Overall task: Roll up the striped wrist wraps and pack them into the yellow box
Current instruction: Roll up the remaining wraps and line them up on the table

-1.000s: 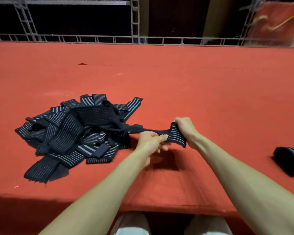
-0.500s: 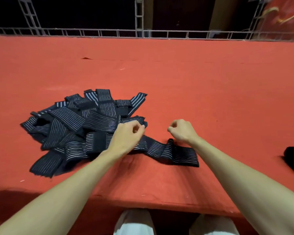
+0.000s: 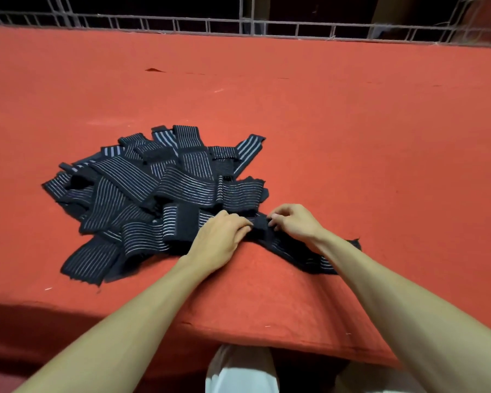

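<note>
Hands: left hand (image 3: 221, 236) and right hand (image 3: 295, 224) meet on one wrap (image 3: 292, 252), fingers curled, pinching its dark end.
Table (image 3: 352, 137): red cloth; yellow box not in view.
Pile (image 3: 167, 194): many striped wraps, loose and unrolled, left of the hands.
Wrap: flat, trailing right under the right forearm.
Progress: early; this roll barely begun, packing apparently all ahead.

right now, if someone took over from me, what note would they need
Left hand and right hand each pinch one end of a wrap lying flat on the red table. The pile of unrolled wraps lies just left of it. Done: roll barely begun. Left: roll this wrap, then the pile, pack all. Yellow box not in view.
</note>
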`<state>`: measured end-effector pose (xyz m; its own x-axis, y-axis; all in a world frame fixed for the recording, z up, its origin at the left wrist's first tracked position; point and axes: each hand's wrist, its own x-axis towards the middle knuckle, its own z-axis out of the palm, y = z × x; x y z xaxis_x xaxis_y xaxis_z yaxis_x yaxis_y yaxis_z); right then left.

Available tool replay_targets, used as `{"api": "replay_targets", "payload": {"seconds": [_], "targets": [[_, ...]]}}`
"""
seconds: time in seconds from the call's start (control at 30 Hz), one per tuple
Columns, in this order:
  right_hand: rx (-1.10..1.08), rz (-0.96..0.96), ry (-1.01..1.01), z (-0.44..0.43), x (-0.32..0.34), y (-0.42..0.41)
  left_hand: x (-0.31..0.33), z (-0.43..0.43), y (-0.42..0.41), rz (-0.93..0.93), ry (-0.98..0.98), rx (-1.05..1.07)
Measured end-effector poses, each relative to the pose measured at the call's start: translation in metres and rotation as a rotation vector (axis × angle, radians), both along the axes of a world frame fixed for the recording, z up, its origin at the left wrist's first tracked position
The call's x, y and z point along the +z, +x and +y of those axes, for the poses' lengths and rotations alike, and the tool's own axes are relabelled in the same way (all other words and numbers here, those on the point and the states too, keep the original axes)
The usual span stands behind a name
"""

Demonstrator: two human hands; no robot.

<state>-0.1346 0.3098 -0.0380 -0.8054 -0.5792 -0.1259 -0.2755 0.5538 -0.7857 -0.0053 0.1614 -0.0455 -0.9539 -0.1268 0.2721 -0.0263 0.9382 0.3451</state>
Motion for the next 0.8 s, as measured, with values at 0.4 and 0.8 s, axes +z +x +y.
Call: {"api": "replay_targets", "payload": {"seconds": [0.4,0.8], "targets": [[0.153,0.125,0.053,0.004,0.019,0.016,0.048,-0.012,0.022,0.244,0.445,0.274],[0.111,-0.279,-0.635,0.025,0.144,0.056,0.146,0.025,0.041,0.413,0.635,0.077]]}}
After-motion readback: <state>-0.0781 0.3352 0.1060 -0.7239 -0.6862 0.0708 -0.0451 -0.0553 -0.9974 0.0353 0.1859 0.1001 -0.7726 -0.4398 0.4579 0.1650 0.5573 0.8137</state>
